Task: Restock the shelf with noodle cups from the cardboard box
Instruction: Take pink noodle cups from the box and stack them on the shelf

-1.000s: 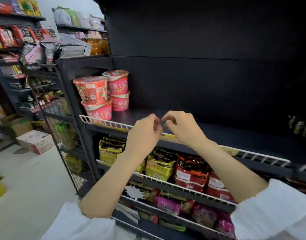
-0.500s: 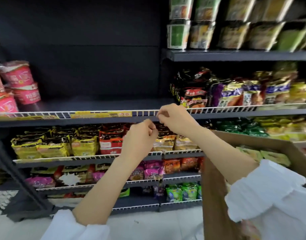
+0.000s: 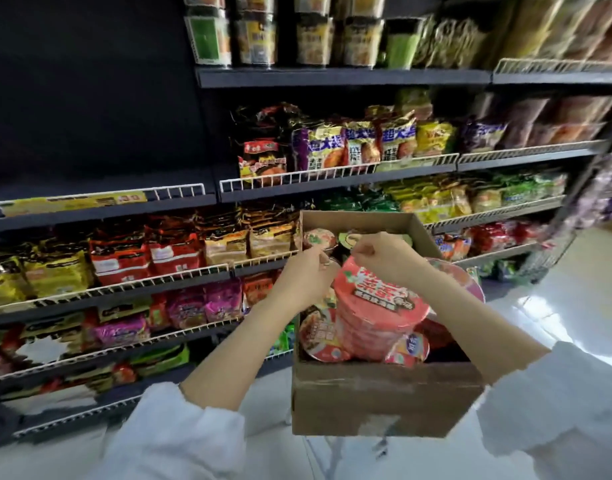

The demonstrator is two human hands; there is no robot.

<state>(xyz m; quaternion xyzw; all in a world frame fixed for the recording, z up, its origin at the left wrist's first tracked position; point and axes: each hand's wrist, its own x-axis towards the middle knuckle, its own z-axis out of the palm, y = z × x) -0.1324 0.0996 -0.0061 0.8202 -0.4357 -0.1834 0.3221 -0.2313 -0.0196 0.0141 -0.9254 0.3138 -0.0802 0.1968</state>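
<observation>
**Hands over the box, no cup lifted yet**

Head view, the only one: shop aisle, dark shelving w/ white wire front rails, pale glossy floor at the bottom. Noodle packets (image 3: 173, 252) fill the mid and lower rows, tall cups line the top row. The shelf (image 3: 100, 188) upper left is bare in what shows here, w/ a yellow price strip on its rail. Looks like the spot to restock.

Cardboard box (image 3: 384, 396) sits centre-right, open top, right in front of the person. It's packed w/ noodle cups; the big pink noodle cup (image 3: 377, 306) lies tilted on top of the pile, lid facing up toward the camera.

Left hand (image 3: 306, 280) hovers at the box's left edge, fingers curled, tips pinched together near a small metallic bit. Can't tell if it actually holds anything. Right hand (image 3: 384, 259) is above the pink cup's far rim, fingers also curled in; whether it touches the lid or grips nothing, can't tell. Both sleeves white, pushed up.

Risks, as I judge it: the top cup is leaning, so a one-handed grab by the rim could tip it or drag its neighbours out over the box's low front wall. Grabbing by the film lid might crease or tear it. Box support isn't visible, so a hard tug could shift the whole thing.
</observation>
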